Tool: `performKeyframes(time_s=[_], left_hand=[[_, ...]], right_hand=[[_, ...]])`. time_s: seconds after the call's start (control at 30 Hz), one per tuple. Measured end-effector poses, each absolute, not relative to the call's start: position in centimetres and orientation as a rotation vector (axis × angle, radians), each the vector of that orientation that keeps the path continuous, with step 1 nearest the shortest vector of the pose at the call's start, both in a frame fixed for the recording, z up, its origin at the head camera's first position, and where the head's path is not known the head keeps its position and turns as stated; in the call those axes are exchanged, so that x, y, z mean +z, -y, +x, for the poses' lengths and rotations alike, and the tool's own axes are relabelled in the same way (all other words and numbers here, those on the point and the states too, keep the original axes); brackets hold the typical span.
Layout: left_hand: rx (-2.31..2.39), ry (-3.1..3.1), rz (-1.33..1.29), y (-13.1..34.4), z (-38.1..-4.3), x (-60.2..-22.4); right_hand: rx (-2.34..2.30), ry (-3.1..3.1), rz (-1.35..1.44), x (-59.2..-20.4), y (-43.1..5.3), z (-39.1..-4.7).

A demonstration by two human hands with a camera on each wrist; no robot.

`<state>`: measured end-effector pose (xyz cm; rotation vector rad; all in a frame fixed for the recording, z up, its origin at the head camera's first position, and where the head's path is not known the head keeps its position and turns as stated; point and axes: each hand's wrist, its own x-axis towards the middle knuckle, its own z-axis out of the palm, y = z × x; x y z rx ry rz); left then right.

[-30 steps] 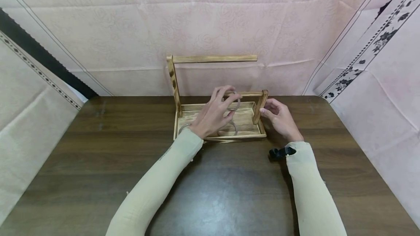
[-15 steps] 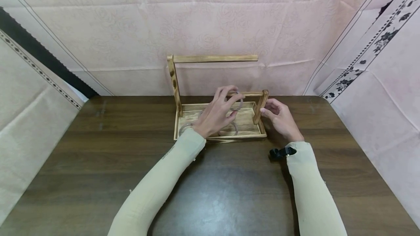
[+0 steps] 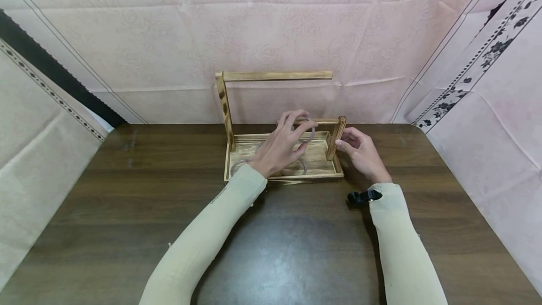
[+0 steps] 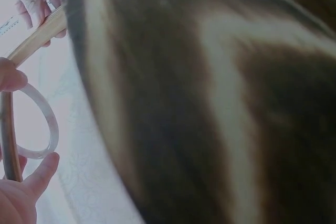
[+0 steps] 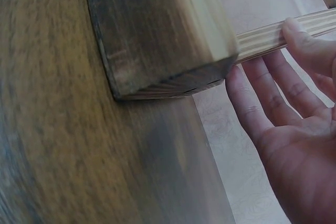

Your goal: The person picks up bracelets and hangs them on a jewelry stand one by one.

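Note:
A wooden stand has a shallow tray, an upper bar (image 3: 277, 76) on its left post and a lower bar (image 3: 328, 121) on its right post (image 3: 336, 139). Over the tray, my left hand (image 3: 279, 147) pinches a pale, translucent bangle (image 4: 50, 121) between thumb and fingers, beside the lower bar. Whether the bangle encircles the bar I cannot tell. My right hand (image 3: 363, 154) pinches the right post, thumb on one side and fingers on the other, as the right wrist view shows. Another bangle (image 3: 304, 167) lies in the tray, partly behind my left hand.
One more bangle (image 3: 234, 166) shows at the tray's left, half covered by my left wrist. The stand is at the back of a dark wooden table (image 3: 161, 201). A pale patterned cloth (image 3: 169, 51) hangs right behind it.
My left hand has shifted slightly to the right with the bangle, then stayed nearly still. The right hand and the stand have not visibly moved.

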<state>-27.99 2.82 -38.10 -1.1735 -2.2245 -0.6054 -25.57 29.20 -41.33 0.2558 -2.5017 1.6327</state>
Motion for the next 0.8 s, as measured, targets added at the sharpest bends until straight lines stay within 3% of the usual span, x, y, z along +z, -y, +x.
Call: performKeyframes(time_s=[0.8], left_hand=[[-0.636, 2.202, -1.208, -3.9, -28.1, -38.0]], right_hand=[[1.672, 2.476, 0.243, -41.6, -29.1, -25.7]])
